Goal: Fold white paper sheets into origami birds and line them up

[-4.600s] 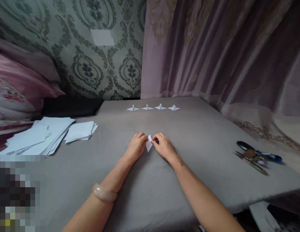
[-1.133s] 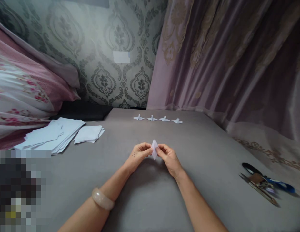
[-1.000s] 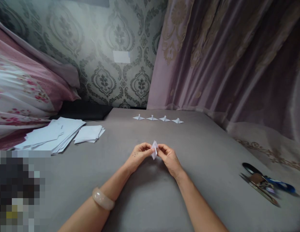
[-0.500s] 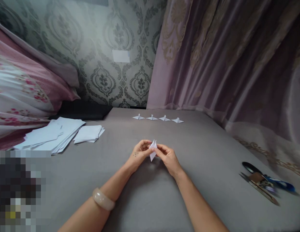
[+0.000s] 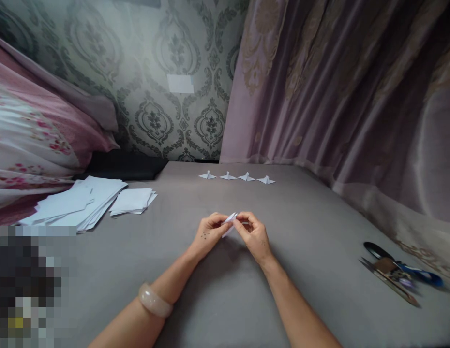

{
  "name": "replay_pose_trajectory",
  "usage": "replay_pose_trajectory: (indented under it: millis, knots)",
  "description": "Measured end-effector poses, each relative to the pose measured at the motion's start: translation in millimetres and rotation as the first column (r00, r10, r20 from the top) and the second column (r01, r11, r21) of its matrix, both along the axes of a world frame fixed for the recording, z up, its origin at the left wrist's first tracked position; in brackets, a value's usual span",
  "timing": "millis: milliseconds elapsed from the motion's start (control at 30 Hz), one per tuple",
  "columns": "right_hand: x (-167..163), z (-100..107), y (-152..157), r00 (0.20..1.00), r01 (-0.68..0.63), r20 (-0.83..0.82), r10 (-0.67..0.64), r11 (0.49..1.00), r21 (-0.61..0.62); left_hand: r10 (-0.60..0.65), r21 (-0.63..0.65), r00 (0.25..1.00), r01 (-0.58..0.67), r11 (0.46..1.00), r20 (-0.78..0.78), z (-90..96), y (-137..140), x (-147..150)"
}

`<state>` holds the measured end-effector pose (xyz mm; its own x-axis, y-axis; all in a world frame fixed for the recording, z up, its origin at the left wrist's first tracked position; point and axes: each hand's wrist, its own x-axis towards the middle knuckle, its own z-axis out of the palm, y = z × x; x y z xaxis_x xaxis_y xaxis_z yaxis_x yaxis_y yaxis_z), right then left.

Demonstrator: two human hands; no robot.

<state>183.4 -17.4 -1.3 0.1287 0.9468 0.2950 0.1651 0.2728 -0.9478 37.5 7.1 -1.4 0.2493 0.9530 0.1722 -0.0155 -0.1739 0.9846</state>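
Between both hands, above the middle of the grey table [image 5: 167,285], is a small white folded paper [image 5: 230,218] with narrow pointed tips. My left hand [image 5: 209,233] pinches it from the left, thumb on the near side. From the right my right hand [image 5: 252,236] grips the same paper between thumb and fingers. Parts of the paper are covered by my fingertips. Beyond the hands, several white folded paper cranes [image 5: 228,176] stand in a row near the table's far edge.
At left lie a stack of large white sheets [image 5: 101,200] and a smaller stack of paper squares [image 5: 132,199]. Behind them is a black flat item [image 5: 127,165]. Several tools, one with a blue handle [image 5: 423,275], lie at right. Curtains [image 5: 283,96] hang along the right side.
The folded paper has tipped from nearly upright to a slant, its tips leaning right. My right hand has turned slightly with it. The cranes and paper stacks stay put.
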Motion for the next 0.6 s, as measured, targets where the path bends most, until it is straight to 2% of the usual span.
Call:
replay_pose_trajectory:
  millis: [133, 267, 600]
  knots:
    - [3, 0, 0, 0.998, 0.041, 0.036, -0.043, 0.997, 0.063, -0.039, 0.068, 0.996, 0.044, 0.997, -0.082, -3.3, 0, 0]
    - [4, 2, -1, 0.997, 0.058, 0.047, -0.062, 0.995, 0.078, -0.075, 0.070, 0.994, 0.081, 0.994, -0.082, -4.9, 1, -1]
    - [1, 5, -2, 0.994, 0.090, -0.055, -0.091, 0.996, -0.021, -0.186, -0.161, 0.982, 0.187, 0.969, 0.018, 7.1, -3, -2]
